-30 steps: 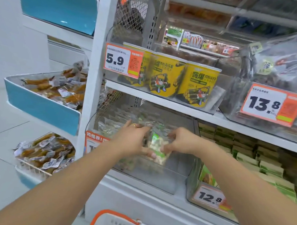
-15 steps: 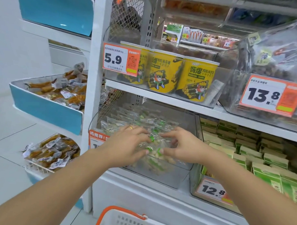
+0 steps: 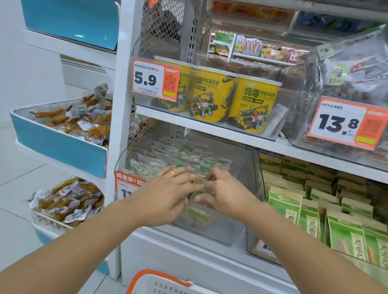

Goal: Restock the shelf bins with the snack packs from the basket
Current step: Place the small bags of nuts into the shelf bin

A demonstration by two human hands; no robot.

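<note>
Both hands meet inside the clear bin (image 3: 243, 161) — left hand (image 3: 167, 196) and right hand (image 3: 226, 194) pinching one snack pack (image 3: 199, 194) above the pile. Released crooked, it could slide toward the bin's bare front instead of joining the stack.

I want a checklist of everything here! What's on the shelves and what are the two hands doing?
Surface: white shelf with clear bins.
Job's things: clear bin holds green-and-clear snack packs; white basket with orange handle below, contents hidden.
Clutter: yellow tubs; green boxes; orange-brown packs in side trays.
Grippers: left hand and right hand together pinch one snack pack inside the bin.
Cables: nothing seen.
Surroundings: price tags 5.9 and 13.8; pale floor.
</note>
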